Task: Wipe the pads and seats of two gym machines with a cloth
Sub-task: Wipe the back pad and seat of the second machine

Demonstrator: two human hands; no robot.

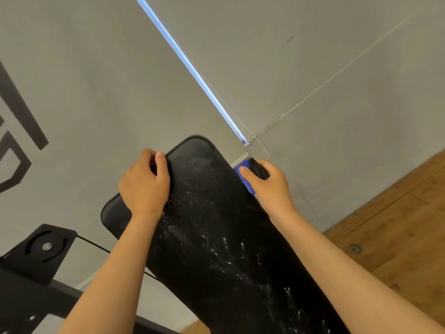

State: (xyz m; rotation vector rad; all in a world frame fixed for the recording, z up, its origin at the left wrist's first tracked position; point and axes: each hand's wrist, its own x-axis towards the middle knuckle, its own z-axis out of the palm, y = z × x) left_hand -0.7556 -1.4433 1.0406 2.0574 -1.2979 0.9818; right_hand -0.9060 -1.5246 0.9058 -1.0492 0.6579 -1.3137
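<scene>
The left hand (144,186) is gripping the left edge of the black pad (204,189) near its rounded top, fingers curling behind it and thumb lying on the front. The right hand (272,189) is clamping a blue cloth (248,185) against the pad's right edge at about the same height, with something dark in the same grip that I cannot make out. Wet streaks (226,244) are glistening down the pad, which is slanting up towards the wall (120,80) beside a wood floor (397,225).
</scene>
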